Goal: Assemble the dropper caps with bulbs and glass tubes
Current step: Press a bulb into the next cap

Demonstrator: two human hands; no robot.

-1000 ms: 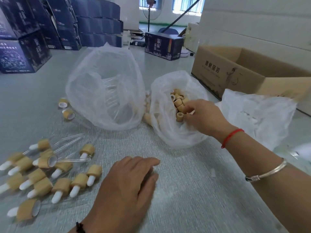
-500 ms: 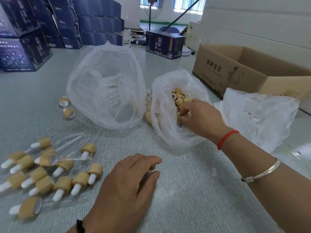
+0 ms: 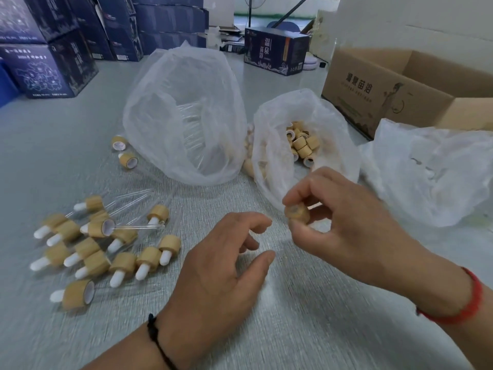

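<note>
My right hand (image 3: 346,225) pinches a tan wood-grain dropper cap (image 3: 297,213) between thumb and fingers, just above the table in front of the cap bag. My left hand (image 3: 221,273) hovers below and left of it, fingers loosely curled, holding nothing. The bag of caps (image 3: 269,156) lies open with several loose caps (image 3: 302,145) inside. A bigger clear bag (image 3: 184,116) to its left holds glass tubes (image 3: 192,121). Several assembled droppers (image 3: 93,249) with white bulbs lie in a cluster at the left.
Two loose caps (image 3: 124,152) lie left of the tube bag. A crumpled plastic bag (image 3: 426,172) sits at the right, an open cardboard box (image 3: 394,86) behind it. Dark blue cartons (image 3: 50,68) are stacked at the back left, another (image 3: 276,50) at the back.
My right hand has come out of the cap bag toward me, now pinching one cap. My left hand has lifted off the table and curled its fingers.
</note>
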